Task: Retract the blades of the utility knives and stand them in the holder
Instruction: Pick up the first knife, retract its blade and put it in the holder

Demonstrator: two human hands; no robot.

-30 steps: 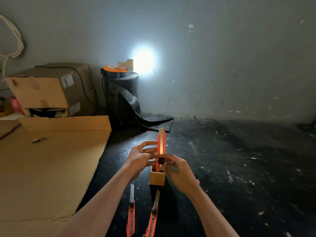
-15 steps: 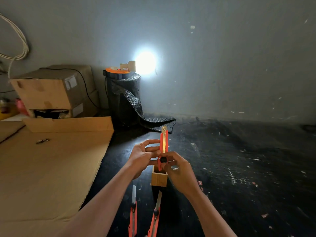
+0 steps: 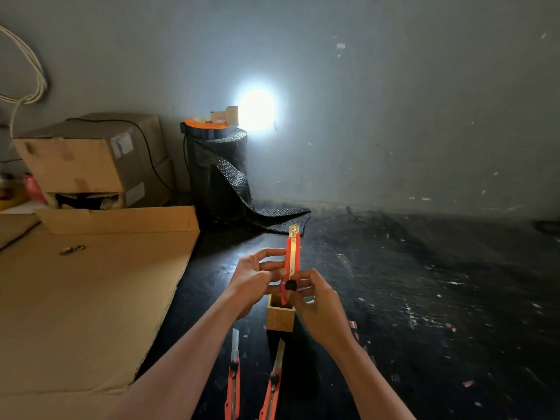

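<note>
I hold a red utility knife upright over a small wooden holder on the black floor. Its lower end dips just inside the holder's opening, and a short bit of blade shows at the top. My left hand grips the knife's body from the left. My right hand pinches the black slider knob low on the knife. Two more red knives lie on the floor in front of the holder, one on the left and one on the right, both with blades extended.
A flattened cardboard sheet covers the floor at left, with cardboard boxes behind it. A black roll of mesh material stands by the wall with a bright lamp on top. Small scraps dot the dark floor at right.
The knife's blade tip has drawn down a little into the handle. Both hands stay on the knife above the holder; the view shifted slightly.
</note>
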